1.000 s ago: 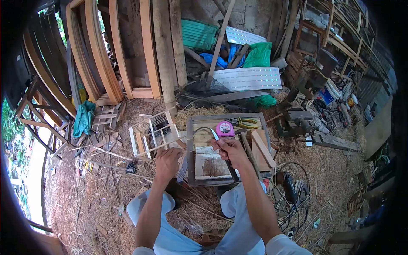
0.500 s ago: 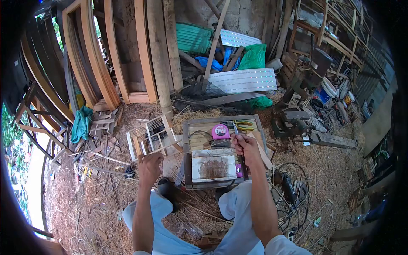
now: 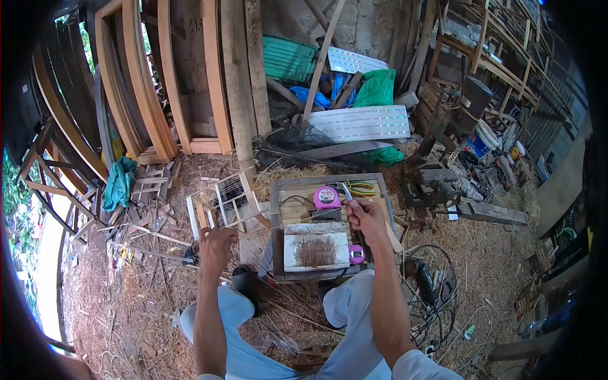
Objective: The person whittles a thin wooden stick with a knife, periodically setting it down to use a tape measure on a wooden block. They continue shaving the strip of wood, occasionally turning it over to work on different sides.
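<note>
Right grip clasps knife over crate edge; left grip, outside it, unreadable.

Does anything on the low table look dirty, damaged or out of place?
Yes: the white board lying on the low table, near the right hand and its knife, has a brown smear in its middle.

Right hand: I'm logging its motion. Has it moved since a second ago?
Yes, rightward. The right hand, shut on a thin blade, was over the white board below the pink tape measure; now it is right of it.
</note>
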Demonstrator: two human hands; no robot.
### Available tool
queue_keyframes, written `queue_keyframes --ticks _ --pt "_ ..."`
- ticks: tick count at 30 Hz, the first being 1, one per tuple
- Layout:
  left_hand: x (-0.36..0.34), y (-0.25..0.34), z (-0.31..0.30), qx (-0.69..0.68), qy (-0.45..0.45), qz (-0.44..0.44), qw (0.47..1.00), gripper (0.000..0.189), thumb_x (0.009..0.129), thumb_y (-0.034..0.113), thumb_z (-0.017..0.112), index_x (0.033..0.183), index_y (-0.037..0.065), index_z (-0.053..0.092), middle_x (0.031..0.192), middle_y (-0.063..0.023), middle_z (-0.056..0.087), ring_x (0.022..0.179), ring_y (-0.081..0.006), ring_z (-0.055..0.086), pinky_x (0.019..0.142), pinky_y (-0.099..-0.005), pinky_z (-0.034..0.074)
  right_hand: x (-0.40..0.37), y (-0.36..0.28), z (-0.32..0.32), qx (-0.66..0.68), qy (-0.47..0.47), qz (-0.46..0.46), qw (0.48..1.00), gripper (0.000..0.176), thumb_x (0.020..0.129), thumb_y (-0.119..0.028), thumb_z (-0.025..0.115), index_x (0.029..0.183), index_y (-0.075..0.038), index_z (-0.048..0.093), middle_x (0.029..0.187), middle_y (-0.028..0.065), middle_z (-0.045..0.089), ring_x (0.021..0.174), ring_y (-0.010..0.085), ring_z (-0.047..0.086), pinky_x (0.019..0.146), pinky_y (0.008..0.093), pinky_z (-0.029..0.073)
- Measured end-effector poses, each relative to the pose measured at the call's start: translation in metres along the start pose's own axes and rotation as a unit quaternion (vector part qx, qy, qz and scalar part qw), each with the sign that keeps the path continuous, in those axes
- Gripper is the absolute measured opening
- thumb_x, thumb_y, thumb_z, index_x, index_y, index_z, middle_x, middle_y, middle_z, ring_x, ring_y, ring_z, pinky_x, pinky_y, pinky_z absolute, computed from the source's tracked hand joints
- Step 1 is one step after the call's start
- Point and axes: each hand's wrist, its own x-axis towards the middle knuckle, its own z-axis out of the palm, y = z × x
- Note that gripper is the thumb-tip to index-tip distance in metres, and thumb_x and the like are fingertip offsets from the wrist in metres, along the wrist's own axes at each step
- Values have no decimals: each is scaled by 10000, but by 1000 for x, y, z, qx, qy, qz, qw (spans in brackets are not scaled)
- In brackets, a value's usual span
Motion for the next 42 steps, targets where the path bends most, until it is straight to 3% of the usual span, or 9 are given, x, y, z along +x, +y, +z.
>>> queue_keyframes --ticks 3,8,13,21,24,29,33,36,42 --pt "0 4 0 16 13 -9 1000 91 766 26 602 806 91 653 820 -25 666 797 -206 596 861 -387 345 -7 7 18 -43 19 -1 999 184 927 -148 538 839 0 602 663 0 538 506 40 385 431 194 282" --pt "8 32 11 48 10 39 998 215 792 104 634 1005 95 604 914 -47 660 977 -226 585 916 -453 346 -1 18 27 -8 -42 3 999 189 932 -158 534 966 9 616 715 7 584 509 39 398 434 191 302" --pt "20 86 35 -227 -91 -17 969 273 839 126 612 1106 101 563 978 -144 632 924 -346 586 778 -432 460 -11 26 64 20 -102 61 993 202 931 -173 541 990 7 610 731 7 601 510 37 415 436 185 318" --pt "25 81 34 -86 -34 73 993 158 789 33 583 936 75 619 838 -91 661 690 -288 647 565 -364 515 -9 32 75 -4 -105 69 992 209 934 -203 542 937 -6 610 694 -11 556 504 32 392 430 183 288" --pt "23 66 25 -80 -26 76 994 153 795 31 576 934 67 628 841 -88 666 683 -281 650 567 -362 518 0 17 51 14 1 33 999 236 934 -222 544 962 3 612 673 -36 527 496 22 369 429 179 271" --pt "22 61 4 -73 4 45 996 150 796 24 600 940 53 630 838 -113 664 698 -293 646 576 -374 506 -2 5 19 117 3 35 993 201 939 -181 526 1081 -45 569 695 -29 508 507 26 361 424 177 263" --pt "22 65 25 -73 28 61 995 133 792 41 608 920 78 618 806 -100 655 671 -280 636 545 -369 493 -19 13 56 51 -25 64 996 244 928 -197 549 1151 -99 562 694 -24 514 499 34 376 425 171 277" --pt "24 78 28 -62 13 96 993 122 794 56 596 904 106 607 768 -78 644 640 -263 629 518 -362 489 -31 22 88 54 -129 85 986 193 933 -187 539 1076 -61 575 699 -24 532 509 34 378 430 173 266" --pt "20 64 15 -105 -9 70 992 153 772 -19 597 913 31 630 829 -125 668 726 -291 654 606 -353 517 -5 18 46 53 -80 31 995 273 930 -255 549 1019 -4 609 697 -27 530 514 34 366 439 185 287"
